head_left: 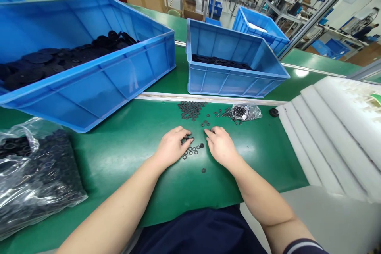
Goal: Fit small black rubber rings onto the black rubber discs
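My left hand (172, 147) rests on the green table (119, 158), its fingers curled round some small black rings (185, 140). Several loose rings (191, 152) lie just below its fingertips, with a small dark stack (201, 145) between the hands. My right hand (222, 147) is to the right, fingers bent and tips near the table; what they touch is too small to make out. Beyond the hands sits a dense patch of black rings (191, 109). Right of it, small black parts (228, 112) lie beside an open plastic bag (251, 112). One ring (203, 170) lies nearer my body.
Two blue crates, a large one (133, 69) at left and a smaller one (235, 83) behind, hold black parts. A clear bag of black rings (44, 178) lies at left. White foam sheets (324, 135) stand at right, near a black roll (274, 112).
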A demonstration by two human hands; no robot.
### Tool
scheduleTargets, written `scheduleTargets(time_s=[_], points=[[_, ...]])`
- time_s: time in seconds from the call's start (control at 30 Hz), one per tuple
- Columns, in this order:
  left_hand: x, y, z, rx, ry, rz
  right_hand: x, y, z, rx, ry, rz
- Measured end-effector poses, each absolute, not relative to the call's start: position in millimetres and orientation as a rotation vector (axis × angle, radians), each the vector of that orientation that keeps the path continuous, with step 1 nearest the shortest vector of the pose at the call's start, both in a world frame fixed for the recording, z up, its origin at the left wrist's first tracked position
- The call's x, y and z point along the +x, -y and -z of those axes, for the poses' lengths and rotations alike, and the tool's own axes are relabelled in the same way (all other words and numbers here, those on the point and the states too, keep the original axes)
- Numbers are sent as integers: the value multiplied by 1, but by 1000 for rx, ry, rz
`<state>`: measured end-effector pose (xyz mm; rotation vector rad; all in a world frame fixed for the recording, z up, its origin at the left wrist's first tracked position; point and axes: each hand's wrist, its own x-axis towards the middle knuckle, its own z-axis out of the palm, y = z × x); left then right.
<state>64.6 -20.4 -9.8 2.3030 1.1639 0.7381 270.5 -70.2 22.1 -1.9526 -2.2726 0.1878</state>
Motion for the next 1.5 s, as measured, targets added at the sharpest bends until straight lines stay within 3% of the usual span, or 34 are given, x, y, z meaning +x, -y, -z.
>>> scheduleTargets(time_s=[0.17, 0.3, 0.53, 0.87, 1.13, 1.27, 1.5], points=[[64, 20, 11, 2292, -1174, -741, 260, 75, -29, -2086, 2446, -91], [64, 18, 12, 2273, -1157, -773, 261, 68, -18, -2086, 2255, -80], [64, 15, 16, 2261, -1160, -843, 282, 41, -6, -2063, 1793, -382], [64, 20, 5, 2229, -1050, -813, 260, -22, -9, -1741, 1928, -606], [55, 19, -9, 2139, -935, -655, 284, 46, -11, -1435, 1905, -896], [52, 19, -9, 2210, -873, -527, 285, 58, -17, -1353, 2203, -778], [71, 34, -5, 2267, -933, -783, 290, 53, -23, -1427, 2195, -733]])
